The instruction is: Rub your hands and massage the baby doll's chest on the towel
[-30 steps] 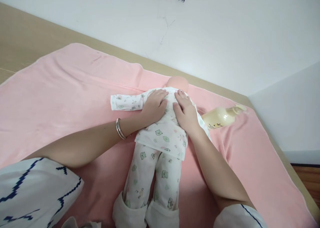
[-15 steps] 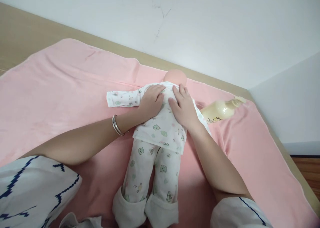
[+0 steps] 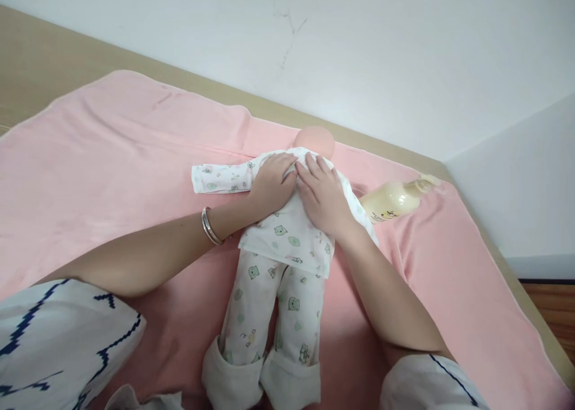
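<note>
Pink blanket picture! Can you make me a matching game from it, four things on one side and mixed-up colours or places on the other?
Things:
1. Blanket
2. Bottle
3. Bracelet
4. Patterned top

Colours and places:
A. Around the left wrist
B. White, with the left hand and right hand resting on it
C. Pale yellow
D. Pink

Right pairs: 1-D, 2-C, 3-A, 4-B
</note>
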Demonstrator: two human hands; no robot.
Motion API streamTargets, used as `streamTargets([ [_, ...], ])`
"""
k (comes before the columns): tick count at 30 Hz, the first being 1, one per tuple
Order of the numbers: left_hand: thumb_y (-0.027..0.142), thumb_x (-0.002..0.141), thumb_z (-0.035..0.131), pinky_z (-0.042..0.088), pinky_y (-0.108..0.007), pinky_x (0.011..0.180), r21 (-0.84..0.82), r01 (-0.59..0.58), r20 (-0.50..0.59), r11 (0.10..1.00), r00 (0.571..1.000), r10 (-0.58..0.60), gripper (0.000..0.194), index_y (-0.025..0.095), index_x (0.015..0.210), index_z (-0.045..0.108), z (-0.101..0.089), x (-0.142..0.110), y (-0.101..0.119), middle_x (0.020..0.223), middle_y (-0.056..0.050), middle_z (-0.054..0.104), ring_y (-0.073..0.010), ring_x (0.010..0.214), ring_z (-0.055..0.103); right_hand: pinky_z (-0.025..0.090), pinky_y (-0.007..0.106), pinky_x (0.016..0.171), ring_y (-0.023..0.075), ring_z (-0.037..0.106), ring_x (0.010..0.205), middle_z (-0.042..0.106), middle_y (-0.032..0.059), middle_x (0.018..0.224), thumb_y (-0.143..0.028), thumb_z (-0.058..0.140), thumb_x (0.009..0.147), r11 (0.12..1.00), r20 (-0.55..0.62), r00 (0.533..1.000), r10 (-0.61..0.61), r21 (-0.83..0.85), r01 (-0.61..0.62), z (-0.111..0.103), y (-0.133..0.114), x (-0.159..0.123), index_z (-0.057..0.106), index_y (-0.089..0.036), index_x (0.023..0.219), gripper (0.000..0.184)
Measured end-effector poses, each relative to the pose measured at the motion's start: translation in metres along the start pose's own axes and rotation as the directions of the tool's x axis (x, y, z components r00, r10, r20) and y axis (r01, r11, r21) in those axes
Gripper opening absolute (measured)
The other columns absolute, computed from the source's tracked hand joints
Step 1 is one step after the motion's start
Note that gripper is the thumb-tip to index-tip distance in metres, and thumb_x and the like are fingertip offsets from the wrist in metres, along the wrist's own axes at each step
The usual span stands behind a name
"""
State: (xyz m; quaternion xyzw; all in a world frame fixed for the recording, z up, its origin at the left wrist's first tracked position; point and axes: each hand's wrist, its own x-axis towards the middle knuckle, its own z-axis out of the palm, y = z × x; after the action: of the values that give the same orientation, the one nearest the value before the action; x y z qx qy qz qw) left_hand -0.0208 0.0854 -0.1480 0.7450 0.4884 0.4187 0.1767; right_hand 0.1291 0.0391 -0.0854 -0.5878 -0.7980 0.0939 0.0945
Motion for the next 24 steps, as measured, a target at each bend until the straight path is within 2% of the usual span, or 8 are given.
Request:
streamTargets([
  [2,0.028,0.096,0.041,0.046,-0.047,0.127,0.002,0.013,-0.002,1.0,1.0,-0.013,0.045,0.016,0.129,0.069,0.0,0.0,0.0,0.141,-0.011,0.073,-0.0259,0.135,0.064,0.017,0.063,0.136,0.036,0.013,0.171,0.019,0.0107,0.182,-0.035,0.029,0.108,0.998,-0.011,0.999,0.049,0.038,-0.048,-0.003,0.013,0.008,0.036,-0.016,0.169,0.064],
  [4,0.029,0.097,0.041,0.044,-0.048,0.128,0.001,0.02,-0.003,1.0,1.0,-0.02,0.046,0.016,0.131,0.069,0.001,-0.001,0.0,0.143,-0.011,0.073,-0.0263,0.137,0.063,0.02,0.064,0.136,0.0388,0.015,0.17,0.018,0.0164,0.182,-0.038,0.031,0.108,0.995,-0.038,0.995,0.097,0.035,-0.096,-0.002,0.014,0.009,0.031,-0.011,0.17,0.067],
  [8,0.027,0.097,0.04,0.044,-0.049,0.127,0.005,0.008,0.008,1.0,1.0,-0.008,0.046,0.016,0.13,0.07,0.001,0.0,-0.002,0.144,-0.011,0.073,-0.026,0.137,0.063,0.025,0.069,0.132,0.0439,0.023,0.167,0.028,0.0241,0.177,-0.031,0.031,0.107,0.99,-0.111,0.987,0.115,-0.074,-0.124,0.011,-0.017,-0.014,0.036,-0.004,0.166,0.066],
  [12,0.025,0.101,0.034,0.04,-0.049,0.13,0.037,-0.009,0.032,0.999,0.999,0.007,0.048,0.016,0.136,0.066,0.003,0.0,-0.004,0.15,-0.012,0.068,-0.0256,0.143,0.059,0.018,0.069,0.135,0.0425,0.019,0.168,0.03,0.0206,0.177,-0.024,0.035,0.102,0.993,-0.121,0.993,0.001,-0.118,-0.015,0.02,-0.04,-0.031,0.038,-0.002,0.165,0.066],
  [16,0.03,0.105,0.036,0.029,-0.057,0.135,0.138,0.007,0.046,0.99,0.999,-0.013,0.055,0.01,0.155,0.048,0.002,0.002,-0.001,0.171,-0.021,0.042,-0.0337,0.163,0.035,0.014,0.067,0.137,0.0323,0.018,0.17,0.031,0.0091,0.179,-0.025,0.031,0.103,1.0,-0.066,0.998,-0.001,0.014,0.002,0.013,-0.02,-0.017,0.04,-0.016,0.166,0.065],
  [18,0.028,0.106,0.034,0.026,-0.058,0.136,0.197,-0.007,0.115,0.98,0.993,-0.016,0.056,0.006,0.155,0.047,-0.001,0.001,0.006,0.17,-0.023,0.044,-0.0348,0.162,0.037,0.014,0.068,0.137,0.0301,0.019,0.17,0.031,0.0046,0.179,-0.029,0.027,0.106,0.997,-0.061,0.998,-0.002,0.082,0.007,0.007,-0.002,-0.005,0.045,-0.024,0.164,0.061],
  [20,0.026,0.106,0.03,0.025,-0.056,0.137,0.246,-0.022,0.189,0.969,0.982,-0.026,0.057,0.002,0.154,0.048,-0.006,-0.002,0.017,0.166,-0.024,0.049,-0.0351,0.159,0.042,0.016,0.068,0.135,0.0315,0.02,0.17,0.03,0.0061,0.18,-0.035,0.028,0.108,0.991,-0.077,0.997,0.014,0.132,-0.004,0.004,0.013,0.004,0.048,-0.026,0.162,0.059],
  [24,0.024,0.107,0.027,0.024,-0.053,0.139,0.272,-0.071,0.272,0.96,0.962,-0.006,0.06,-0.003,0.158,0.044,-0.017,-0.016,0.046,0.171,-0.024,0.042,-0.0351,0.164,0.035,0.019,0.061,0.137,0.0338,0.018,0.17,0.022,0.0164,0.181,-0.043,0.034,0.107,0.978,-0.105,0.988,0.111,0.189,-0.089,0.002,0.029,0.013,0.04,-0.014,0.166,0.066],
])
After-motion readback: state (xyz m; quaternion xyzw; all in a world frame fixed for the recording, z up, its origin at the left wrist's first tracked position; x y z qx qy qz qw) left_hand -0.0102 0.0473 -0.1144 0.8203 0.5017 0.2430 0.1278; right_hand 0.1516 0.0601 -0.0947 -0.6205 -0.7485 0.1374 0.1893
